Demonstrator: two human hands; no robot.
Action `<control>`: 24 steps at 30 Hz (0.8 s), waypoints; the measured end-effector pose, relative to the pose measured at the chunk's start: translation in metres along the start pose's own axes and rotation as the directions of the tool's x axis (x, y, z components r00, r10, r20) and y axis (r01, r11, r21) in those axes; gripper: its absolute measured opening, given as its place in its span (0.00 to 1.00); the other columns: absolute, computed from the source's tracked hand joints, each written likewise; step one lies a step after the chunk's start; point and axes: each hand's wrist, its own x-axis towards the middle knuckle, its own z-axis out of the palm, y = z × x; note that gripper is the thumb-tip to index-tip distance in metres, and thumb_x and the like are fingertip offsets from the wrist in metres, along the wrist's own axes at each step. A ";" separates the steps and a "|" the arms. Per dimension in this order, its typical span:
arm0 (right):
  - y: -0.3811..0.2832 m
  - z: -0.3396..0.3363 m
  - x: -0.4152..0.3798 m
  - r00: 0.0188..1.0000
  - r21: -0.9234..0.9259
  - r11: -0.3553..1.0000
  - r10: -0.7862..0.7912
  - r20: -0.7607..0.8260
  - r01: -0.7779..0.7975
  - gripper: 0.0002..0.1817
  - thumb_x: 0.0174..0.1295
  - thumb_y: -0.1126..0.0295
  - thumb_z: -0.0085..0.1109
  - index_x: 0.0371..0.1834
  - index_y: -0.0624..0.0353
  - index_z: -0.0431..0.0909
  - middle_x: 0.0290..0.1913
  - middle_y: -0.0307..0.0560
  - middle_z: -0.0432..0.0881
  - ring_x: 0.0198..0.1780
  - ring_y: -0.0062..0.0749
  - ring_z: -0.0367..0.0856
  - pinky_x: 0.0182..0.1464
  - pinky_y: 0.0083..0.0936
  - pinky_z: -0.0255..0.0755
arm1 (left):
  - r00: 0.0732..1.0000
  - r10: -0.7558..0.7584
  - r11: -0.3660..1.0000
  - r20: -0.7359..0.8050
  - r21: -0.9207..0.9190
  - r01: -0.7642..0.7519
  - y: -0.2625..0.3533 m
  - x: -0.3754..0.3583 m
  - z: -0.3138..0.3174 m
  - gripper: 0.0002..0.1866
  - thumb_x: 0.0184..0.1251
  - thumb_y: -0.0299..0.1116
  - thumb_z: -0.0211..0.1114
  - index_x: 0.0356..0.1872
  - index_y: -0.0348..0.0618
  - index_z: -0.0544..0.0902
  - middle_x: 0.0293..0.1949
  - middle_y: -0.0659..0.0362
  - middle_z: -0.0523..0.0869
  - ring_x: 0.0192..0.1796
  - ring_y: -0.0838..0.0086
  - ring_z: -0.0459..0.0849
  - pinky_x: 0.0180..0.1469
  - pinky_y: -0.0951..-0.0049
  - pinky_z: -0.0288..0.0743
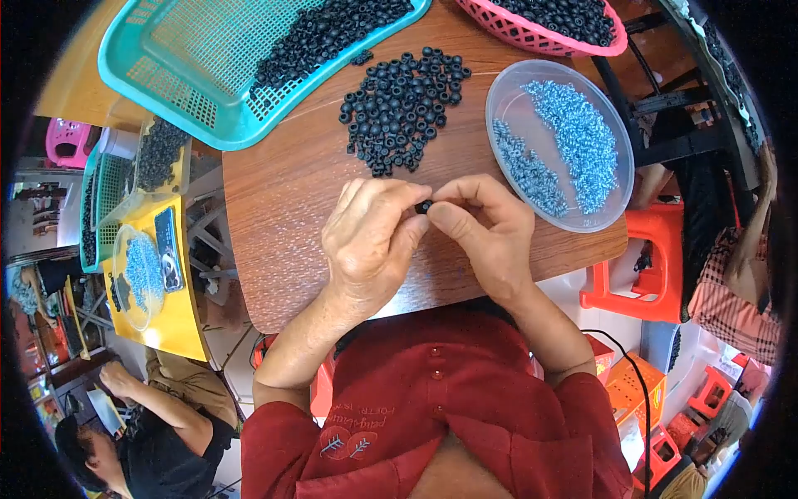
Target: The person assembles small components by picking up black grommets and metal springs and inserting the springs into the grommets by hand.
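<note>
Between the fingertips of both hands, over the wooden table, is a small round black part with a hole or recess in its end. My left hand pinches it from the left with thumb and forefinger. From the other side my right hand closes thumb and index finger on it, which partly hides it. A loose pile of similar black parts lies just beyond my hands. To the right, a clear round plastic tray holds many tiny light-blue translucent pieces in two heaps.
A turquoise mesh basket of black parts stands at the back left, and a pink basket of them at the back right. Red stools stand to the right. A co-worker sits at lower left, near a yellow table.
</note>
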 end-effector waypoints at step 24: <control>-0.023 -0.044 0.007 0.999 -0.209 0.978 0.007 -0.052 -0.017 0.05 0.55 0.78 0.64 0.35 0.63 0.84 0.33 0.36 0.83 0.36 0.17 0.79 0.41 0.16 0.72 | 0.819 -0.509 0.450 0.264 -0.730 0.515 0.002 -0.021 0.019 0.12 0.63 0.30 0.68 0.44 0.36 0.79 0.37 0.66 0.79 0.34 0.86 0.73 0.37 0.86 0.68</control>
